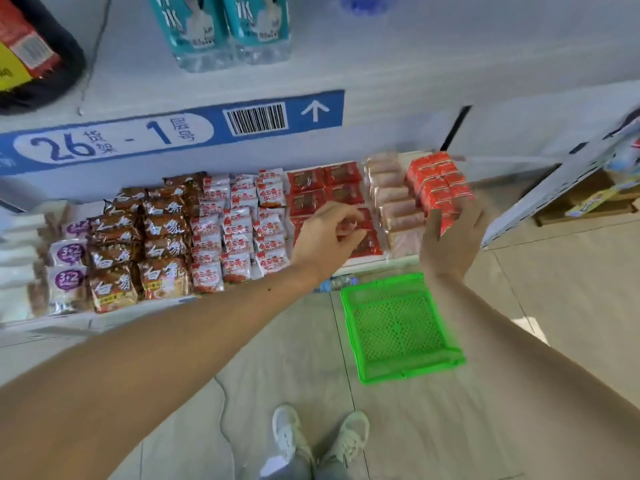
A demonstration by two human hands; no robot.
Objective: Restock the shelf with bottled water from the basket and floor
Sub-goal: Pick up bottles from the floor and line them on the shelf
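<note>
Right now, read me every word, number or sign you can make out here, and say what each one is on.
"26 货架 - 1 层号": blue shelf label, with a barcode and a white up arrow.
"白象": brown noodle packets.
"3+2": purple-and-white biscuit packs.
"水": teal bottle labels.
Red-and-white packets, red boxes: too blurred.

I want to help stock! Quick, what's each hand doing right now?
Left hand: fingers loosely curled, holding nothing, above the red snack packs.
Right hand: open, fingers straight, by the red boxes, holding nothing.
</note>
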